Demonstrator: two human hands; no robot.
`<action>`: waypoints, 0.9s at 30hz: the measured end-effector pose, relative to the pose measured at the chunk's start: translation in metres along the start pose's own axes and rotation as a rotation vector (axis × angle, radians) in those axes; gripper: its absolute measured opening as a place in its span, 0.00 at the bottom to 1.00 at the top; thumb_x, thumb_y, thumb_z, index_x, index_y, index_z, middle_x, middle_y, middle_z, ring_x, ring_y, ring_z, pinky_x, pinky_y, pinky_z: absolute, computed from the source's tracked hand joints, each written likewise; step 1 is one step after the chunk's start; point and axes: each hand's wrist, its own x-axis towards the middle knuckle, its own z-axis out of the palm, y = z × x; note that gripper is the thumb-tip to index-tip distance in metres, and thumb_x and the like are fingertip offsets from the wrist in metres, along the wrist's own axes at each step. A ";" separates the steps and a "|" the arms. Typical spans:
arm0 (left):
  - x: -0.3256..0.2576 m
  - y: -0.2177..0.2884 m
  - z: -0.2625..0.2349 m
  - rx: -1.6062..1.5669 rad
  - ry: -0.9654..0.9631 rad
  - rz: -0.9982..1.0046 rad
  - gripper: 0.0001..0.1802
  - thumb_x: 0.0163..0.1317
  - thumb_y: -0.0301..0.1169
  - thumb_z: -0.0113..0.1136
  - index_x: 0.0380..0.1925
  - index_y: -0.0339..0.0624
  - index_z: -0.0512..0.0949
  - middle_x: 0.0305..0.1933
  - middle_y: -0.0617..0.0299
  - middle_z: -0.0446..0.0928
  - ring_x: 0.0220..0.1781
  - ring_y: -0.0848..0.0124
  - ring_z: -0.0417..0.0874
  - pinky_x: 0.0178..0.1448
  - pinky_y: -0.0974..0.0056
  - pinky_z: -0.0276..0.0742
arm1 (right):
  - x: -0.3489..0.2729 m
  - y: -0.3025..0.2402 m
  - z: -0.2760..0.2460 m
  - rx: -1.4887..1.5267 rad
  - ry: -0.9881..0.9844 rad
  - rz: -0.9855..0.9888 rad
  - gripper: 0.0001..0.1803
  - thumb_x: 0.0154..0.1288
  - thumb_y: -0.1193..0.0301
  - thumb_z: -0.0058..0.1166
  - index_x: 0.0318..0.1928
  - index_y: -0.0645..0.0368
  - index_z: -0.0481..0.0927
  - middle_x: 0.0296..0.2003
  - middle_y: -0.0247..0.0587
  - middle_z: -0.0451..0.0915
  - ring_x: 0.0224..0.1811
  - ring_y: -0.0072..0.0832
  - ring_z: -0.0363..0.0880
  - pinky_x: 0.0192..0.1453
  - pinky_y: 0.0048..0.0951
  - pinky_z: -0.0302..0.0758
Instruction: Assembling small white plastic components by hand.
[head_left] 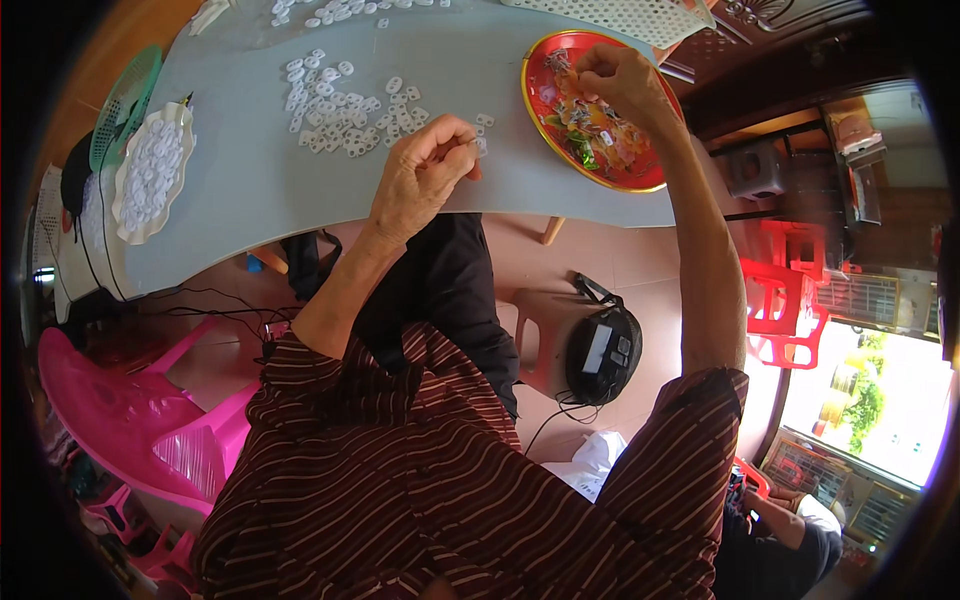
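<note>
My left hand (pixel 430 170) is over the middle of the grey table (pixel 240 190), its thumb and forefinger pinching a small white plastic piece (pixel 482 147). Another white piece lies just beyond those fingertips. Loose white pieces (pixel 340 118), many with dark hole-like spots, are heaped to the left of this hand. Farther right, my right hand (pixel 625 85) reaches over a round red tray (pixel 655 180) with a gold rim and a flowery pattern. Its fingers are curled together; whatever they hold, if anything, is hidden. A few white pieces (pixel 606 138) lie in this tray.
A scalloped cream tray (pixel 128 200) full of white pieces stands at the left, beside a green mesh basket (pixel 128 105). A white perforated basket (pixel 610 15) is at the far edge. Below are a pink chair (pixel 130 410) and a stool (pixel 540 330) bearing a black bag (pixel 605 355). Someone sits lower right.
</note>
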 end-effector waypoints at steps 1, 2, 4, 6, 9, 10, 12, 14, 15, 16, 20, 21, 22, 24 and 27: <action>0.000 0.000 0.001 -0.001 -0.002 0.011 0.03 0.60 0.24 0.53 0.31 0.34 0.73 0.23 0.67 0.72 0.27 0.81 0.74 0.32 0.75 0.69 | -0.001 0.003 0.000 0.014 0.053 -0.020 0.08 0.53 0.73 0.53 0.31 0.65 0.81 0.21 0.34 0.78 0.24 0.17 0.75 0.31 0.21 0.73; 0.000 0.000 0.000 0.001 0.003 0.020 0.04 0.60 0.24 0.53 0.32 0.34 0.73 0.23 0.67 0.72 0.27 0.81 0.74 0.32 0.75 0.69 | 0.000 0.001 0.002 0.030 0.101 -0.045 0.09 0.54 0.73 0.53 0.33 0.65 0.82 0.22 0.33 0.79 0.24 0.16 0.75 0.31 0.20 0.74; 0.000 0.000 0.000 0.003 0.003 0.016 0.04 0.61 0.25 0.53 0.32 0.34 0.73 0.23 0.67 0.73 0.27 0.80 0.74 0.33 0.74 0.70 | -0.001 -0.004 0.002 0.040 0.078 0.024 0.10 0.55 0.73 0.54 0.35 0.65 0.82 0.22 0.33 0.79 0.24 0.16 0.75 0.31 0.20 0.74; 0.000 -0.001 -0.001 0.005 0.005 0.010 0.05 0.61 0.26 0.53 0.32 0.34 0.73 0.24 0.66 0.73 0.27 0.80 0.75 0.33 0.74 0.70 | -0.004 -0.011 0.003 0.050 0.053 0.094 0.11 0.55 0.72 0.55 0.38 0.65 0.82 0.22 0.33 0.78 0.24 0.16 0.75 0.31 0.19 0.74; 0.001 -0.001 -0.004 0.010 0.009 0.015 0.06 0.61 0.27 0.52 0.32 0.33 0.73 0.24 0.65 0.75 0.28 0.80 0.76 0.34 0.73 0.71 | -0.007 -0.027 0.010 0.214 0.020 0.127 0.10 0.54 0.72 0.57 0.35 0.65 0.83 0.23 0.37 0.81 0.24 0.17 0.77 0.33 0.19 0.75; 0.001 0.001 -0.003 -0.053 0.026 -0.021 0.06 0.61 0.27 0.52 0.31 0.33 0.73 0.25 0.64 0.75 0.28 0.79 0.76 0.35 0.73 0.71 | -0.010 -0.032 0.013 0.307 0.010 0.094 0.09 0.58 0.72 0.57 0.37 0.65 0.83 0.26 0.35 0.80 0.27 0.17 0.77 0.33 0.18 0.75; 0.001 0.005 -0.004 -0.115 0.049 -0.060 0.07 0.60 0.27 0.52 0.31 0.33 0.73 0.25 0.64 0.76 0.28 0.79 0.77 0.35 0.72 0.72 | -0.022 -0.051 0.025 0.403 -0.009 0.060 0.09 0.61 0.73 0.56 0.39 0.64 0.82 0.28 0.33 0.80 0.30 0.16 0.76 0.33 0.17 0.74; 0.000 0.010 -0.009 -0.199 0.064 -0.123 0.07 0.60 0.27 0.52 0.30 0.34 0.73 0.25 0.64 0.76 0.29 0.78 0.77 0.35 0.73 0.72 | -0.039 -0.077 0.045 0.519 0.051 -0.125 0.08 0.59 0.77 0.55 0.39 0.65 0.81 0.27 0.34 0.81 0.28 0.15 0.77 0.32 0.18 0.74; -0.001 0.009 -0.010 -0.196 0.070 -0.126 0.07 0.60 0.27 0.52 0.30 0.34 0.73 0.25 0.64 0.76 0.29 0.78 0.77 0.35 0.73 0.72 | -0.047 -0.083 0.057 0.523 0.045 -0.126 0.08 0.59 0.77 0.55 0.39 0.65 0.81 0.27 0.34 0.81 0.28 0.15 0.77 0.32 0.18 0.74; -0.002 0.006 -0.012 -0.192 0.057 -0.093 0.06 0.60 0.27 0.52 0.30 0.34 0.73 0.25 0.65 0.75 0.29 0.79 0.77 0.36 0.74 0.72 | -0.055 -0.086 0.072 0.660 0.039 -0.101 0.09 0.60 0.78 0.55 0.41 0.65 0.80 0.29 0.34 0.81 0.29 0.16 0.77 0.33 0.18 0.74; -0.003 0.003 -0.017 -0.099 0.043 -0.017 0.04 0.60 0.26 0.52 0.30 0.36 0.72 0.25 0.69 0.72 0.27 0.81 0.74 0.33 0.75 0.69 | -0.076 -0.086 0.108 0.912 0.097 0.031 0.11 0.62 0.79 0.54 0.46 0.62 0.76 0.35 0.33 0.79 0.34 0.17 0.77 0.37 0.18 0.73; -0.005 0.002 -0.017 -0.095 0.049 -0.019 0.04 0.60 0.26 0.52 0.30 0.36 0.72 0.25 0.69 0.72 0.27 0.81 0.74 0.33 0.75 0.69 | -0.076 -0.086 0.110 0.916 0.090 0.030 0.11 0.62 0.79 0.54 0.46 0.62 0.76 0.35 0.33 0.79 0.34 0.17 0.77 0.37 0.18 0.73; -0.005 0.001 -0.017 -0.089 0.052 -0.015 0.04 0.60 0.25 0.52 0.30 0.36 0.72 0.24 0.70 0.70 0.27 0.83 0.72 0.31 0.76 0.67 | -0.075 -0.086 0.112 0.942 0.113 0.040 0.11 0.62 0.79 0.54 0.46 0.62 0.75 0.35 0.33 0.78 0.34 0.17 0.77 0.37 0.19 0.73; -0.006 0.000 -0.015 -0.085 0.052 -0.013 0.03 0.60 0.25 0.52 0.30 0.36 0.72 0.24 0.71 0.69 0.26 0.84 0.70 0.30 0.76 0.65 | -0.075 -0.085 0.113 0.965 0.137 0.055 0.12 0.62 0.79 0.53 0.46 0.62 0.75 0.36 0.33 0.78 0.35 0.17 0.76 0.37 0.19 0.73; -0.006 0.003 -0.015 -0.031 0.053 0.005 0.03 0.60 0.24 0.52 0.30 0.36 0.72 0.23 0.72 0.69 0.26 0.85 0.67 0.27 0.77 0.62 | -0.075 -0.086 0.113 0.960 0.136 0.068 0.11 0.62 0.80 0.53 0.46 0.62 0.74 0.36 0.34 0.77 0.34 0.18 0.76 0.37 0.19 0.73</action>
